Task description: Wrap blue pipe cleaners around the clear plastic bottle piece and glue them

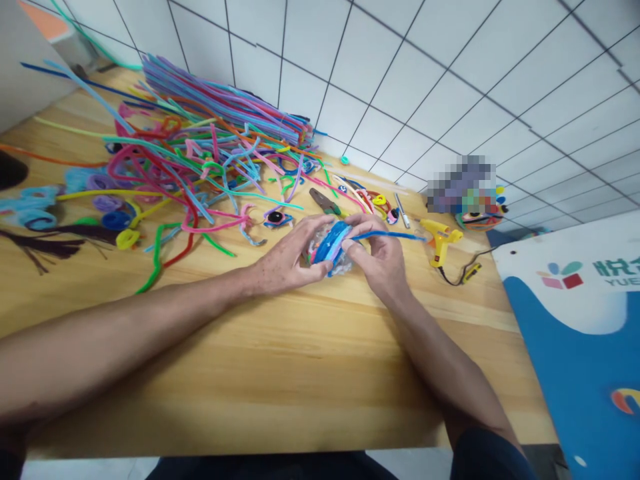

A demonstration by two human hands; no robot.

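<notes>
A rounded bundle (pixel 329 248), wrapped in blue, light blue and purple pipe cleaners over something clear and crinkled, is held between both hands above the wooden table. My left hand (pixel 290 260) grips its left side, thumb below and fingers over the top. My right hand (pixel 377 257) is closed at its right side, thumb and fingers pinching a blue pipe cleaner (pixel 390 234) against the bundle. The free end of that pipe cleaner sticks out to the right. Pliers (pixel 324 201) lie just behind the bundle.
Many loose pipe cleaners (pixel 185 167) cover the table's back left, with a thick stack (pixel 225 100) by the tiled wall. A yellow glue gun (pixel 440 241) with a cord stands right of my hands. A blue and white panel (pixel 565 320) borders the table's right edge.
</notes>
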